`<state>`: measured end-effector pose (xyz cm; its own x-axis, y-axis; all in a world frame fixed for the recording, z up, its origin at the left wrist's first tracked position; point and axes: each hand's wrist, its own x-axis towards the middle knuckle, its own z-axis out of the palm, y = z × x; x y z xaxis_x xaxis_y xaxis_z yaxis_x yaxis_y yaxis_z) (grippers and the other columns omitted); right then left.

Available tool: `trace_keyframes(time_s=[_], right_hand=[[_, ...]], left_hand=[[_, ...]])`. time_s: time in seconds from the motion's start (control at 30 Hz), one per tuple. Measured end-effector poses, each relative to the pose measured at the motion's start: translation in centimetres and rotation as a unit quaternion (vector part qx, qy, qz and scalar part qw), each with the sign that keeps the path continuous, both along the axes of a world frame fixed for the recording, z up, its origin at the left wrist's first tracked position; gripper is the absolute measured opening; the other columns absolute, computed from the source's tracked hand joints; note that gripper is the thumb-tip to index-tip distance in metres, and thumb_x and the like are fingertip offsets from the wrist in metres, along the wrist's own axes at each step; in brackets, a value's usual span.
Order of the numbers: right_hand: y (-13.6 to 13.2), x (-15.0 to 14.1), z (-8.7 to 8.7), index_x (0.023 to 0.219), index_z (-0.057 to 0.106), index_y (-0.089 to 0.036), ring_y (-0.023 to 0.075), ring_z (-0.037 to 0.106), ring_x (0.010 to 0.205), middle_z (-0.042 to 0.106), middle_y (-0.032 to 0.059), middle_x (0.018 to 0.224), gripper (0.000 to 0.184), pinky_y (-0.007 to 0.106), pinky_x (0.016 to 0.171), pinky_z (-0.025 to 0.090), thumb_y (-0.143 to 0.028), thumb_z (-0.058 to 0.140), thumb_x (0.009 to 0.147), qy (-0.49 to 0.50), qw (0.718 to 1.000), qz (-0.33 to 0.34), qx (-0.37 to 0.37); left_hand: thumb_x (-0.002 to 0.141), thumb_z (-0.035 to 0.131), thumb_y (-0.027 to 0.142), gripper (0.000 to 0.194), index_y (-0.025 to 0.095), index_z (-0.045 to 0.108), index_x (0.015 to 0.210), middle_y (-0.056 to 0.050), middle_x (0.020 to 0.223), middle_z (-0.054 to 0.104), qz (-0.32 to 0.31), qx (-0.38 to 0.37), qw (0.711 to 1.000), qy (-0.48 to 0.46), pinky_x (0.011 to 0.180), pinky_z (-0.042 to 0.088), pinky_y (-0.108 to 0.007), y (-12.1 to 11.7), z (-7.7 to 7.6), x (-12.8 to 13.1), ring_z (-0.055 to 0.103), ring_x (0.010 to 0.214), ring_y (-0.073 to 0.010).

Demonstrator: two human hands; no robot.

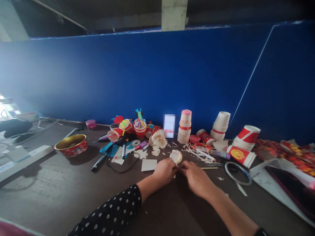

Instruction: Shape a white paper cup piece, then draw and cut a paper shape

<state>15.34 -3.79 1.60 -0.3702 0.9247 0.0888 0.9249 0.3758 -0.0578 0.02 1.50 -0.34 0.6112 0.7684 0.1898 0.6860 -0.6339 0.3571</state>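
The left hand (165,171) and right hand (195,178) were curled closed, their fingertips (177,167) meeting at the middle in a pinch. Whatever they gripped, if anything, was too hidden to tell. Just beyond them on the dark table (46,200) sat a frilled paper cup (176,156). It looked very light and soft, and its thin cut strips seemed likely to crease or tear, so its firmer centre looked the safer place to hold. Left of it lay a white card (149,165), and farther up stood a larger frilled cup (158,139). Paper scraps (197,154) were strewn to the right. Beyond them stood a stack of cups (184,126), and well left sat a red bowl (71,146).
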Motion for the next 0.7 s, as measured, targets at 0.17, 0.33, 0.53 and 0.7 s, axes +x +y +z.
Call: trace_keyframes(time_s=[0.17, 0.33, 0.53, 0.7], right_hand=[[0.2, 0.9, -0.3, 0.113, 0.057, -0.021, 0.0155, 0.055, 0.087, 0.060, 0.0064, 0.093, 0.047, 0.024, 0.076, 0.037, -0.003, 0.036, 0.075, 0.081, 0.996, -0.023, -0.017], [0.1, 1.1, 0.1, 0.095, 0.066, -0.021, 0.0158, 0.054, 0.087, 0.062, 0.0053, 0.088, 0.040, 0.024, 0.077, 0.036, -0.005, 0.037, 0.073, 0.095, 0.995, 0.020, -0.014], [-0.4, 0.1, 0.8, 0.096, 0.066, -0.018, 0.0172, 0.053, 0.087, 0.063, 0.0078, 0.094, 0.035, 0.026, 0.077, 0.036, -0.011, 0.035, 0.080, 0.059, 0.996, 0.059, -0.017], [-0.6, -0.3, 1.1, 0.097, 0.065, -0.016, 0.0178, 0.054, 0.088, 0.062, 0.0095, 0.100, 0.035, 0.026, 0.077, 0.036, -0.015, 0.032, 0.085, 0.047, 0.998, 0.037, -0.031]], left_hand=[[0.080, 0.045, 0.020, 0.020, 0.015, 0.063, 0.073, -0.007, 0.082, 0.061, 0.002, 0.011, 0.999, 0.038, 0.072, 0.042, -0.026, -0.1, 0.0, 0.3, 0.055, 0.079, -0.0176], [0.080, 0.044, 0.020, 0.021, 0.015, 0.063, 0.071, -0.007, 0.081, 0.061, 0.007, 0.010, 0.999, 0.053, 0.070, 0.042, -0.025, -0.4, 0.2, 0.4, 0.055, 0.077, -0.0173], [0.077, 0.045, 0.018, 0.019, 0.014, 0.062, 0.070, -0.008, 0.079, 0.061, -0.003, 0.017, 0.998, 0.054, 0.068, 0.043, -0.026, -0.3, -0.1, 0.4, 0.055, 0.074, -0.0176], [0.074, 0.045, 0.014, 0.017, 0.013, 0.061, 0.068, -0.008, 0.077, 0.061, -0.010, 0.009, 0.999, 0.029, 0.067, 0.043, -0.027, -0.4, 0.1, 0.1, 0.055, 0.072, -0.0178]])
